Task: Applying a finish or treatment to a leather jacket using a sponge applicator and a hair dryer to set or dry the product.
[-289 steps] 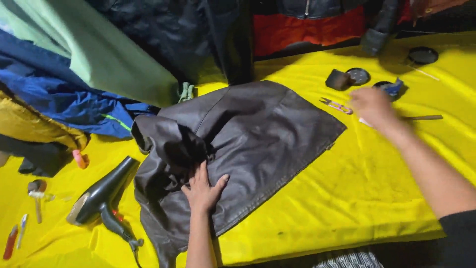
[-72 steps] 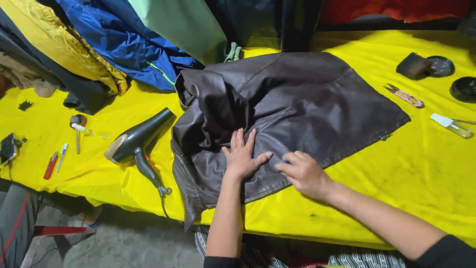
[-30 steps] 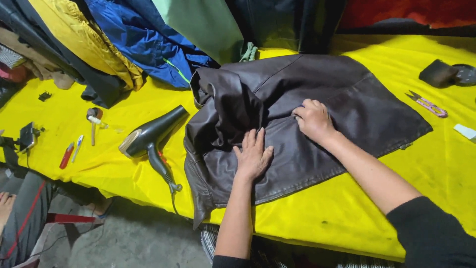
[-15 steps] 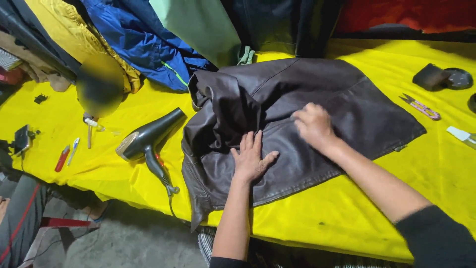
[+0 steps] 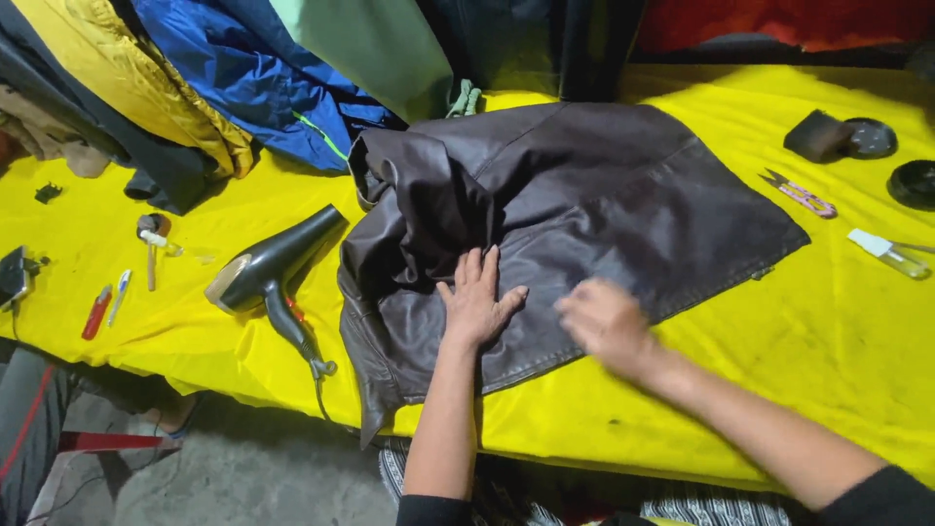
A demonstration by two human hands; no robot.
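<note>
Jacket (image 5: 584,205), dark leather, lay on the yellow bench (image 5: 779,370) under both hands. Left hand (image 5: 477,302) pressed flat, fingers spread; right hand (image 5: 604,321) was blurred, seemingly open on the hem. Rubbing might have dragged the overhanging edge off. Left of the hands, the dryer (image 5: 273,273) could have been knocked floorward.

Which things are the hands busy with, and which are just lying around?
In use: left hand flat on the dark leather jacket; right hand over it.
Lying about: hair dryer, small snips, clear little bottle, blue jacket.
</note>
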